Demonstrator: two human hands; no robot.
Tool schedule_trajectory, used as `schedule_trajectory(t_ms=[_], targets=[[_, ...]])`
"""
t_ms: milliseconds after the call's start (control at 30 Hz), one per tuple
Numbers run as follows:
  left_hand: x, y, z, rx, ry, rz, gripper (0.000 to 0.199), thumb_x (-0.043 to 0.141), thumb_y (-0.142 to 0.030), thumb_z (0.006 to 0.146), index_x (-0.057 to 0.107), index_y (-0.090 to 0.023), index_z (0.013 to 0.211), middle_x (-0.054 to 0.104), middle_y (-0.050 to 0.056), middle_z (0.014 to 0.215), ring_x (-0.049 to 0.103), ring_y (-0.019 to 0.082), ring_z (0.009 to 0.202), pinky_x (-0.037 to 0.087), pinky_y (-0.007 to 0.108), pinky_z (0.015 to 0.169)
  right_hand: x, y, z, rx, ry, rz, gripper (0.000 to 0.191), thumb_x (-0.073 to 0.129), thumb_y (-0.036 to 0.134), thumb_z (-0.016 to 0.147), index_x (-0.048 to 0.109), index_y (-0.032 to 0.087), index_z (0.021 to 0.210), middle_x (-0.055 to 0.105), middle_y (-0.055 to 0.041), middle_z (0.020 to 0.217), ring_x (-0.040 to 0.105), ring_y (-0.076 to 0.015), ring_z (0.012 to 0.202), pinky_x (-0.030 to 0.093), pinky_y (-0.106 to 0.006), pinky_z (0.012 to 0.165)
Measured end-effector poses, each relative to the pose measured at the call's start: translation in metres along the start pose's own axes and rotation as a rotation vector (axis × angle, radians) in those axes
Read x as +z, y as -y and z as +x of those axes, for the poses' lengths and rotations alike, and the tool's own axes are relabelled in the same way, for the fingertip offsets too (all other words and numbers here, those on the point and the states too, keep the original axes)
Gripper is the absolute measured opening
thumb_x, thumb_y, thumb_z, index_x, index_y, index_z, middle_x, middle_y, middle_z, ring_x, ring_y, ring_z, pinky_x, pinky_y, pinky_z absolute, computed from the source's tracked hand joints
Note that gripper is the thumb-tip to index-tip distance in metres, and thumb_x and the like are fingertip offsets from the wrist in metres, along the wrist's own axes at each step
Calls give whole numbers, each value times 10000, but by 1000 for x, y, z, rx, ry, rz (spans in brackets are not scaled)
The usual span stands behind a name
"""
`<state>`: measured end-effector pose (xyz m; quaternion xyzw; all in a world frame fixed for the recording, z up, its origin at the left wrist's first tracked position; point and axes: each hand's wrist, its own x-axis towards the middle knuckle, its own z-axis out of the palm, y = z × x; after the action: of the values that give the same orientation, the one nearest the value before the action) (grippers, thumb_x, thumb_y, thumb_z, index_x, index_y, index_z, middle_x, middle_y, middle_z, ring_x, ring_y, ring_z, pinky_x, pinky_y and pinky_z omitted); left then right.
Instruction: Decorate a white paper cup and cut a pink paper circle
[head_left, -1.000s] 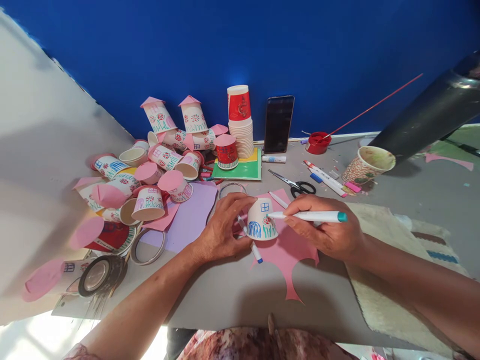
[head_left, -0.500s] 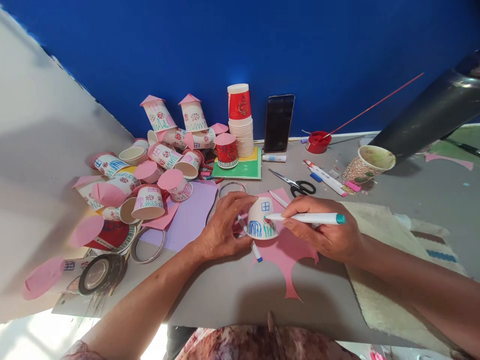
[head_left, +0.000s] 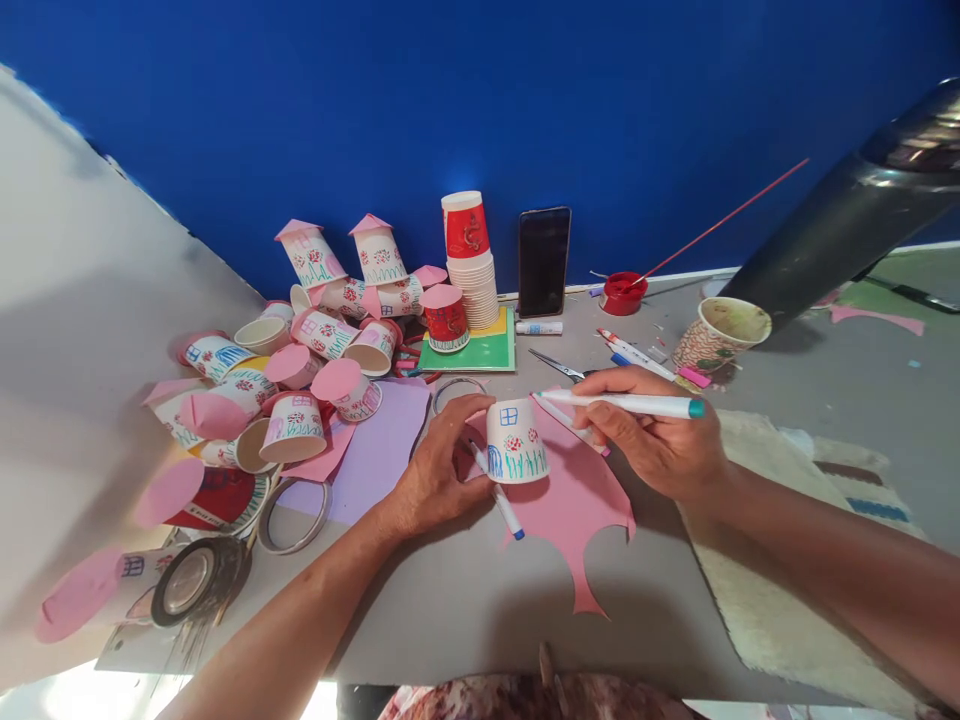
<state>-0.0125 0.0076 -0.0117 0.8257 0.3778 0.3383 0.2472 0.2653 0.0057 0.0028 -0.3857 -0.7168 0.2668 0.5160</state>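
Observation:
My left hand [head_left: 442, 465] is closed on the left side of a white paper cup [head_left: 519, 462], which stands upside down. Drawn on the cup are a blue window, a blue arch, red flowers and green grass. In my right hand [head_left: 656, 430] is a white marker pen [head_left: 626, 403] with a green end, its tip just off the cup's upper right edge. Beneath lies pink paper [head_left: 577, 500] with rounded cut-outs. A second marker with a blue end [head_left: 508, 512] rests beside the cup, and another with a pink end is partly hidden by my right hand.
Decorated cups with pink paper tops [head_left: 296, 425] crowd the left side. Behind stand a cup stack [head_left: 474, 285] and a phone [head_left: 544, 262]. Tape rolls [head_left: 294, 515], scissors [head_left: 555, 366], a patterned cup [head_left: 720, 335], a dark flask [head_left: 840, 220] and a cloth [head_left: 742, 560] surround the work.
The cup has turned, bringing more grass and flowers to the front and the blue arch to the left. The marker tip has lifted off the drawing. The view has shifted slightly.

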Motion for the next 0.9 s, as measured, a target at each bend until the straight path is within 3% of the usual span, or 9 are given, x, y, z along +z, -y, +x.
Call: schedule_trajectory(t_ms=[133, 300, 400, 567, 733, 900], targets=[[-1, -2, 0, -85, -29, -144, 729, 789, -153, 808, 498, -252, 1469, 602, 141, 1486, 617, 304, 1374, 516, 500, 1170, -2, 2, 4, -21, 18, -65, 256, 689, 426, 1022, 694, 244, 1202, 803, -60, 998, 730, -166, 718, 606, -287, 659], [0, -2, 0, -123, -49, -310, 725, 812, -216, 817, 490, -267, 1464, 578, 150, 1501, 606, 312, 1392, 550, 494, 1133, 2, -8, 5, -16, 176, -126, 789, 856, 678, 785, 614, 244, 1398, 759, -126, 1228, 739, -225, 864, 617, -319, 680], [2, -2, -1, -140, -36, -392, 735, 840, -283, 818, 484, -275, 1461, 568, 154, 1502, 590, 329, 1411, 547, 510, 1139, 7, -18, 2, -97, 205, -157, 946, 853, 754, 721, 573, 246, 1468, 721, -159, 1311, 738, -295, 1018, 638, -403, 809], [-1, -2, -2, -118, 37, -382, 753, 845, -310, 839, 479, -297, 1497, 543, 150, 1535, 569, 336, 1428, 528, 527, 1163, 9, -22, 0, -152, 240, -185, 932, 873, 697, 742, 547, 272, 1505, 705, -157, 1352, 721, -344, 1152, 620, -487, 956], [-10, -5, -3, -71, 84, -245, 959, 908, -438, 791, 405, -337, 1602, 450, 147, 1646, 467, 389, 1509, 458, 585, 1218, 9, -23, 0, -158, 272, -211, 911, 895, 641, 752, 537, 279, 1509, 702, -149, 1360, 711, -357, 1193, 607, -512, 998], [-9, -14, -3, -21, 25, -58, 851, 837, -220, 805, 452, -311, 1559, 556, 128, 1499, 565, 330, 1379, 515, 527, 1154, 7, -19, -2, -142, 286, -198, 901, 897, 630, 756, 539, 271, 1501, 698, -151, 1377, 721, -346, 1155, 645, -465, 897]])
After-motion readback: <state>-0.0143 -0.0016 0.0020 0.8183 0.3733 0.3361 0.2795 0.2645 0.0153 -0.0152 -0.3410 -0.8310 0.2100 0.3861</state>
